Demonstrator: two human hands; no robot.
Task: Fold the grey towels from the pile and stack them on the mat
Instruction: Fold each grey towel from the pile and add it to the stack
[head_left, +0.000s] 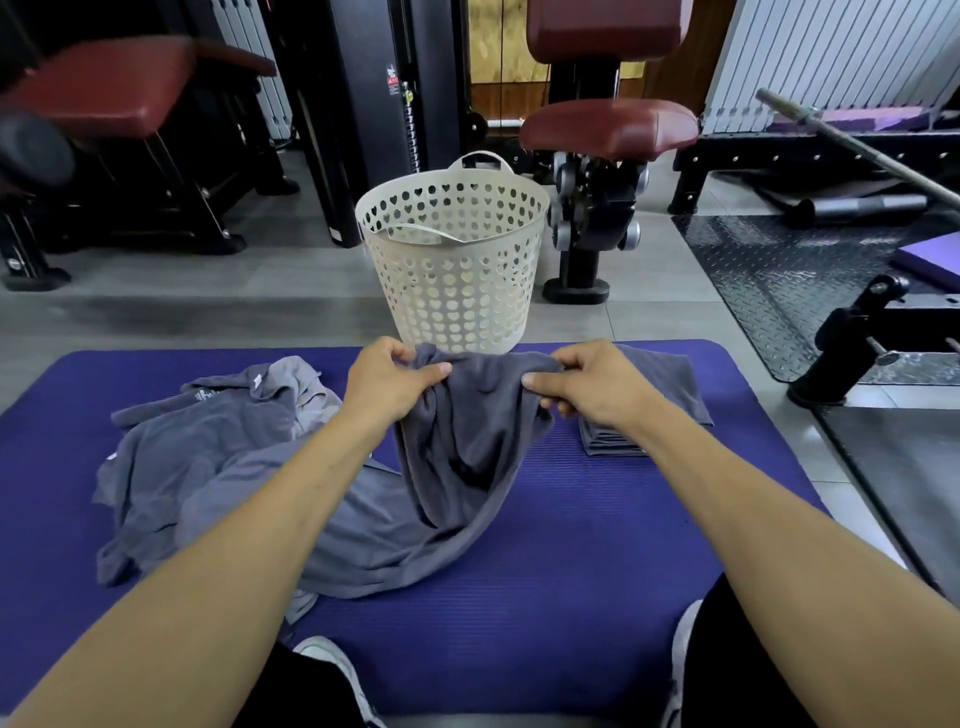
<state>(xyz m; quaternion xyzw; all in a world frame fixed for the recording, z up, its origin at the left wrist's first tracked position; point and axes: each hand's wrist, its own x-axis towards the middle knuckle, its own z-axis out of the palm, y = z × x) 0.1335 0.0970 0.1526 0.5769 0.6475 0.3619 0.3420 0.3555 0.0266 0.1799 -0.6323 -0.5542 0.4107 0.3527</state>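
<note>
Both hands, left (387, 384) and right (587, 387), pinch fingers on the towel (467, 447) at frame centre, above the mat (571, 597). Slide outward to find corners, pulling the edge taut before folding.

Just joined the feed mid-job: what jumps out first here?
Both hands, left hand and right hand, hold up a grey towel at centre, over the purple mat. A loose pile of towels lies left, a folded stack right, and a white basket stands behind.
</note>
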